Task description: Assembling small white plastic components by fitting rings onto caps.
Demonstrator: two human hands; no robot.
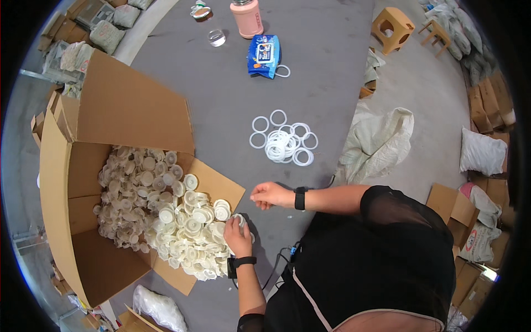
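Many white plastic caps (193, 227) spill in a pile out of an open cardboard box (133, 119) lying on its side on the grey table (218, 88). At the pile's right edge, my left hand (238, 238) has its fingers closed on a white cap (239, 218). Just up and to the right of it, my right hand (271, 196) hovers over the table with its fingers curled together. Whatever sits between those fingertips, if anything, is too small to see. Farther along the table lies a heap of white rings (282, 145), with several loose ones around it.
A blue wipes packet (264, 55) with a white ring beside it, a pink bottle (246, 19) and a small clear cup (216, 37) stand farther up the table. A pale woven sack (381, 141) lies past the right edge. A plastic stool (391, 29) stands on the floor.
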